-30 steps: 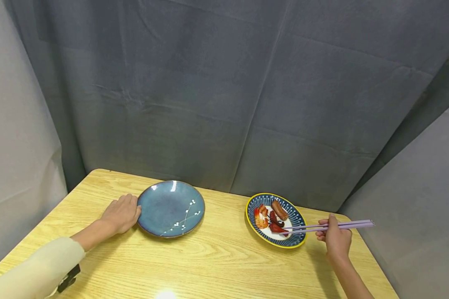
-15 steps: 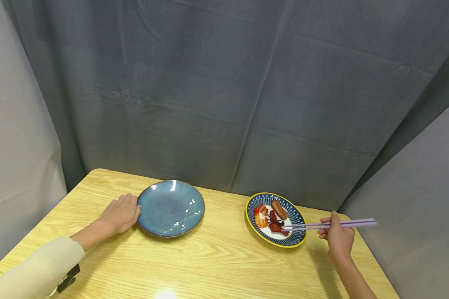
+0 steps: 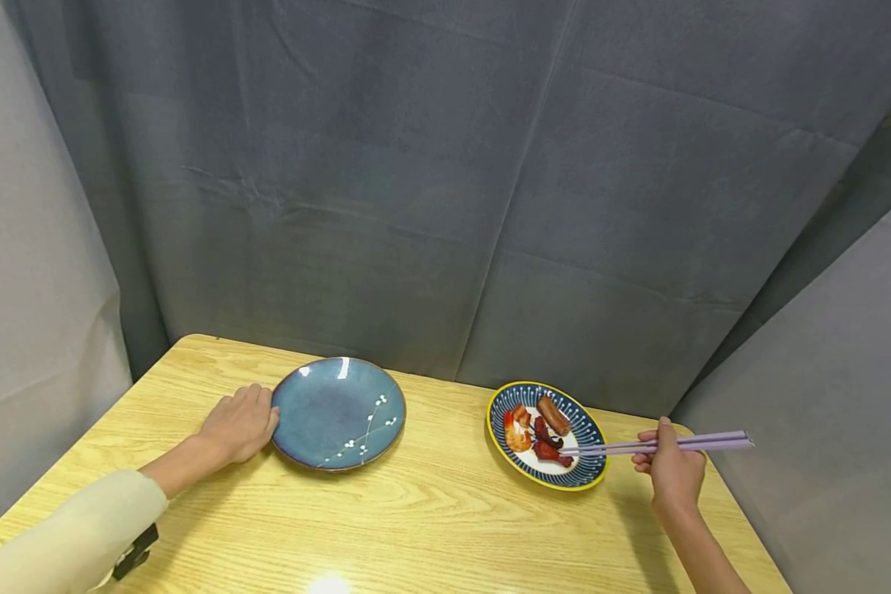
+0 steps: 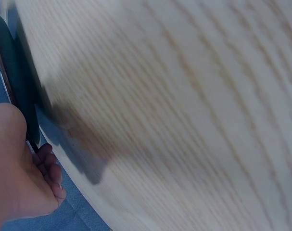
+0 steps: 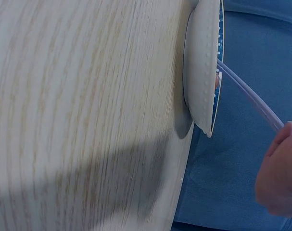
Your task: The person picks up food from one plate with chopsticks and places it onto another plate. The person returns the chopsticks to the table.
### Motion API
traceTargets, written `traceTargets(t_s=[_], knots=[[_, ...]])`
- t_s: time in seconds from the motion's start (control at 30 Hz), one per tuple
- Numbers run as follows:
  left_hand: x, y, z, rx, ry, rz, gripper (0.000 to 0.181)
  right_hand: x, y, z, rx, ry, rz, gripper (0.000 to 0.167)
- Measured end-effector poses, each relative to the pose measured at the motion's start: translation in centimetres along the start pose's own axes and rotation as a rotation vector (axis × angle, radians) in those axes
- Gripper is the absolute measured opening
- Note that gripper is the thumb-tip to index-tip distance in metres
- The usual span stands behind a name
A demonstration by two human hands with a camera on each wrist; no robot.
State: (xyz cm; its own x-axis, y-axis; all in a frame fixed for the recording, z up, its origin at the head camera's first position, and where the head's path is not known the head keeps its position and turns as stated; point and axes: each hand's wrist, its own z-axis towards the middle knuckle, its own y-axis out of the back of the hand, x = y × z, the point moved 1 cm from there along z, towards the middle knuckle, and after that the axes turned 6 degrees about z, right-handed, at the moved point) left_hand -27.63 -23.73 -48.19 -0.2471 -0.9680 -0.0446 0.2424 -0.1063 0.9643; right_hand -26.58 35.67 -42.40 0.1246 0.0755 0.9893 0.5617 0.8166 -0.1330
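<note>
My left hand (image 3: 239,422) pinches the left rim of a round blue plate (image 3: 334,417) with a white blossom pattern. In the left wrist view, its fingers curl beneath the rim. On the right, my right hand (image 3: 674,470) holds a pair of lilac chopsticks (image 3: 713,442) pointing left. Their tips are at a dark red drumstick-like piece (image 3: 551,452) in a yellow-rimmed patterned plate (image 3: 499,437); whether they pinch it is unclear. Also in this plate are a brown sausage (image 3: 553,415), an orange-red shrimp-like piece (image 3: 517,437) and a dark curled piece (image 3: 544,430).
Both plates stand near the far edge of a light wooden table (image 3: 416,520). A grey curtain (image 3: 356,206) hangs just behind that edge. Pale cloth hangs at the left and right sides.
My right hand and the chopsticks have shifted slightly right and up, with the tips moving a little higher by the dark red piece. The left hand and the plates stay put.
</note>
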Motion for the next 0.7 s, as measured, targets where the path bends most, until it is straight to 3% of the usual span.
traceTargets(t_s=[0.23, 0.5, 0.7], knots=[[0.8, -1.2, 0.2, -0.036, -0.022, 0.004, 0.022, 0.4, -0.1, -0.2, 0.004, 0.018, 0.002, 0.048], [0.1, 0.1, 0.0, -0.007, -0.001, -0.008, 0.021, 0.7, 0.0, -0.5, -0.012, 0.032, 0.0, 0.047], [-0.1, 0.1, -0.1, 0.004, 0.005, -0.005, 0.022, 0.9, 0.2, -0.6, -0.009, 0.047, 0.005, 0.047]])
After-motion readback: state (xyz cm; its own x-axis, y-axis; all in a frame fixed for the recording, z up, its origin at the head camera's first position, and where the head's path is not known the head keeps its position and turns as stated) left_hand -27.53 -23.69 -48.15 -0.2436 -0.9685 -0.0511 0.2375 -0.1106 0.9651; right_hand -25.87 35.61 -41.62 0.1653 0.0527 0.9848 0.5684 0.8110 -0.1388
